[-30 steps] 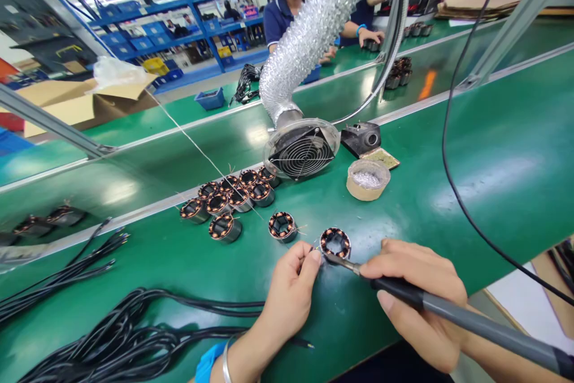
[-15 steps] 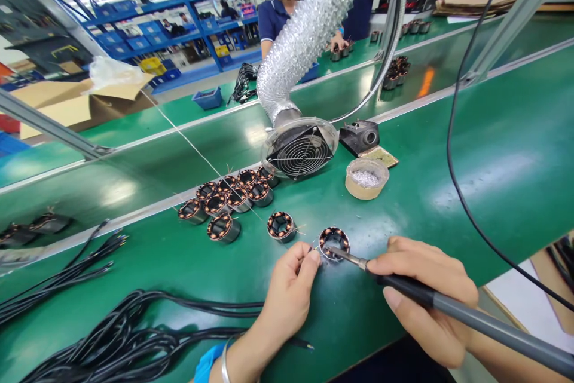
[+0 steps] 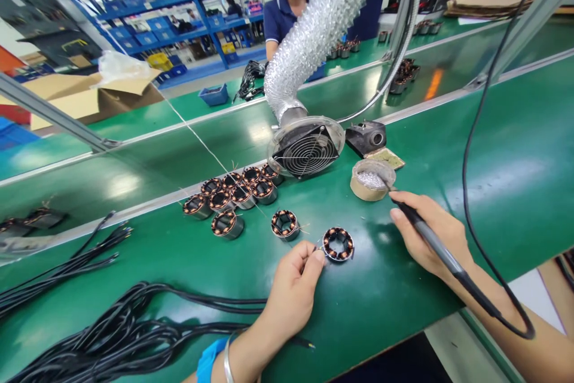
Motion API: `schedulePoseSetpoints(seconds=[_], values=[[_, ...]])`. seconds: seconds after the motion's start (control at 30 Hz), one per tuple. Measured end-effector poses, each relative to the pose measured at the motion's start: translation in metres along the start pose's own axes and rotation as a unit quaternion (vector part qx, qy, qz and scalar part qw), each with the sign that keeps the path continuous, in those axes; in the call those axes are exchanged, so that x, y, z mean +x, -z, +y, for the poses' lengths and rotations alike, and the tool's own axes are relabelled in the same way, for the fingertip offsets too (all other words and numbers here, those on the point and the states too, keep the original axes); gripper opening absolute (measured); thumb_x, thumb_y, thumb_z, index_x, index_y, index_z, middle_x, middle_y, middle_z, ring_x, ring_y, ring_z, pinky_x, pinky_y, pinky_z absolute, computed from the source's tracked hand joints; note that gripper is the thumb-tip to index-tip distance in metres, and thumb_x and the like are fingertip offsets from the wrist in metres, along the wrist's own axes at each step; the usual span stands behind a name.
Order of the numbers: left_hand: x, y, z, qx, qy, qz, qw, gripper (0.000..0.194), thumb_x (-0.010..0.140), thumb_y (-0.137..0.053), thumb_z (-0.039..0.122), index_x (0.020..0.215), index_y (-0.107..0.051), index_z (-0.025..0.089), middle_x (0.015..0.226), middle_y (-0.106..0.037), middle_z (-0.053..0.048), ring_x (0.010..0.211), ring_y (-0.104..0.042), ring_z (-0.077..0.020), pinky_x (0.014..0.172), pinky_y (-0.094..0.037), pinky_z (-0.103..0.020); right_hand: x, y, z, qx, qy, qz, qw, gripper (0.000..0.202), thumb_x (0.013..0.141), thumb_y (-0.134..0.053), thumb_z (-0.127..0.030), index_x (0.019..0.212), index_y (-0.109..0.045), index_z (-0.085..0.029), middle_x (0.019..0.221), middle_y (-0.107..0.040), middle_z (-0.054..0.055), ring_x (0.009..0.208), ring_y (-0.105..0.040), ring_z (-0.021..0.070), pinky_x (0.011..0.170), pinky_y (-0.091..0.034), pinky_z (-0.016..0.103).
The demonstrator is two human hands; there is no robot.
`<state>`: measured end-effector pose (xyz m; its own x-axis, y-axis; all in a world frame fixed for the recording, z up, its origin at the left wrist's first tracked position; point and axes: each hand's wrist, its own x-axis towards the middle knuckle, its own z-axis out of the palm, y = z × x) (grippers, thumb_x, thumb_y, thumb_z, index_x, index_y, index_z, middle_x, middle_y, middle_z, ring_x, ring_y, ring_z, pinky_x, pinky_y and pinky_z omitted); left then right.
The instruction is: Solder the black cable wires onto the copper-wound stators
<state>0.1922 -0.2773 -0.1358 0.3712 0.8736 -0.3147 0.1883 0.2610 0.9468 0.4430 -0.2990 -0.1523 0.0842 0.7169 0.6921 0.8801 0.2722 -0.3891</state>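
The soldering iron [image 3: 427, 233] has moved to the tub [image 3: 365, 191], right hand [image 3: 447, 231] gripping it, left hand [image 3: 293, 287] pinching thin wire [image 3: 320, 246].

Copper-and-black coil ring [image 3: 349, 245], grey-black soldering iron [image 3: 431, 238], green bench [image 3: 448, 162], silver duct [image 3: 314, 30]

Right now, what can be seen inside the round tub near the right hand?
Inside the tub, shiny silvery material shows. The pen-like tool, held in the right hand, reaches the tub's right side. The material covers the tub's bottom, which cannot be seen.
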Motion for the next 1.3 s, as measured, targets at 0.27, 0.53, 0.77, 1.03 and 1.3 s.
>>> schedulePoseSetpoints(seconds=[0.27, 0.53, 0.77, 1.03, 1.3], values=[[0.001, 0.001, -0.001, -0.018, 0.006, -0.008, 1.000, 0.042, 0.084, -0.060, 0.058, 0.072, -0.052, 0.019, 0.051, -0.026, 0.010, 0.047, -0.017, -0.0080, 0.044, -0.015, -0.022, 0.021, -0.017, -0.047, 0.200, 0.102, -0.082, 0.971, 0.015, 0.087, -0.056, -0.014, 0.100, -0.059, -0.020, 0.077, -0.065, 0.001, 0.065, -0.061, 0.0142, 0.061, -0.052, 0.027], [0.004, 0.018, 0.010, 0.005, -0.038, 0.003, 0.999, 0.029, 0.076, -0.073, 0.041, 0.077, -0.059, 0.016, 0.066, -0.052, 0.003, 0.061, -0.041, -0.0099, 0.057, -0.035, -0.020, 0.029, -0.045, -0.065, 0.253, 0.202, -0.134, 0.937, 0.026, 0.076, -0.046, -0.007, 0.097, -0.054, -0.019, 0.069, -0.058, -0.001, 0.060, -0.050, 0.0146, 0.058, -0.038, 0.029], [0.009, 0.016, 0.012, 0.044, -0.008, -0.016, 0.999, 0.031, 0.077, -0.071, 0.043, 0.074, -0.069, 0.012, 0.065, -0.058, -0.001, 0.059, -0.042, -0.0107, 0.053, -0.035, -0.020, 0.029, -0.046, -0.059, 0.299, 0.197, -0.147, 0.922, 0.028, 0.077, -0.047, -0.004, 0.101, -0.054, -0.017, 0.077, -0.062, 0.000, 0.063, -0.050, 0.0137, 0.061, -0.038, 0.028], [0.008, 0.026, 0.007, -0.017, 0.000, 0.007, 1.000, 0.035, 0.075, -0.073, 0.049, 0.075, -0.067, 0.014, 0.056, -0.054, 0.004, 0.047, -0.037, -0.0062, 0.046, -0.029, -0.017, 0.026, -0.045, -0.054, 0.323, 0.192, -0.146, 0.915, 0.029, 0.080, -0.049, -0.003, 0.106, -0.054, -0.015, 0.075, -0.060, 0.002, 0.063, -0.047, 0.0143, 0.062, -0.037, 0.029], [0.013, 0.025, 0.011, 0.001, 0.022, 0.013, 1.000, 0.027, 0.074, -0.074, 0.041, 0.073, -0.075, 0.014, 0.065, -0.066, -0.001, 0.061, -0.049, -0.0107, 0.061, -0.040, -0.020, 0.022, -0.046, -0.054, 0.337, 0.187, -0.148, 0.911, 0.029, 0.084, -0.051, -0.003, 0.110, -0.053, -0.015, 0.082, -0.064, 0.003, 0.066, -0.048, 0.0143, 0.063, -0.037, 0.029]])
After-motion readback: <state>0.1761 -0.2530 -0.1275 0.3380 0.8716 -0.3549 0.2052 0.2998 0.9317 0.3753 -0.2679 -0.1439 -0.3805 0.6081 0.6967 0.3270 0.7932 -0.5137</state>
